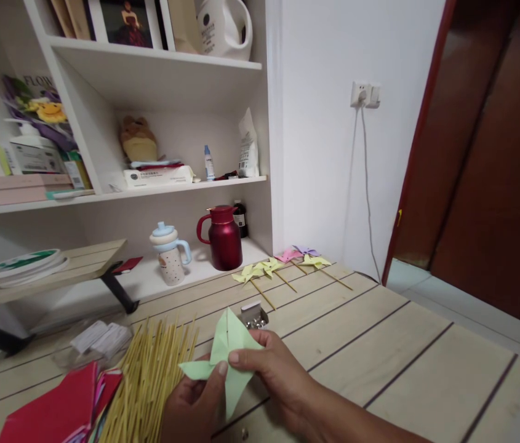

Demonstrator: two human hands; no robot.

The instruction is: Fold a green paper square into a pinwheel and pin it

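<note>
A pale green paper pinwheel [237, 335] is held in both hands above the slatted table. My left hand [195, 394] pinches its lower left part, the thumb lying on the paper near the centre. From the right, my right hand [278, 375] grips it with the thumb pressed on the front and fingers behind. Just behind the paper sits a small open box [255, 315] of shiny metal pieces. A bundle of thin yellow sticks [149, 369] lies beside my left hand. Red paper sheets [56, 406] are stacked at the lower left.
Several finished pinwheels on sticks [269, 267] lie at the table's far edge. A red jug [225, 240] and a spotted cup [170, 255] stand on the shelf behind. A clear packet [100, 338] rests left of the sticks. A small raised stand [88, 255] is at the left.
</note>
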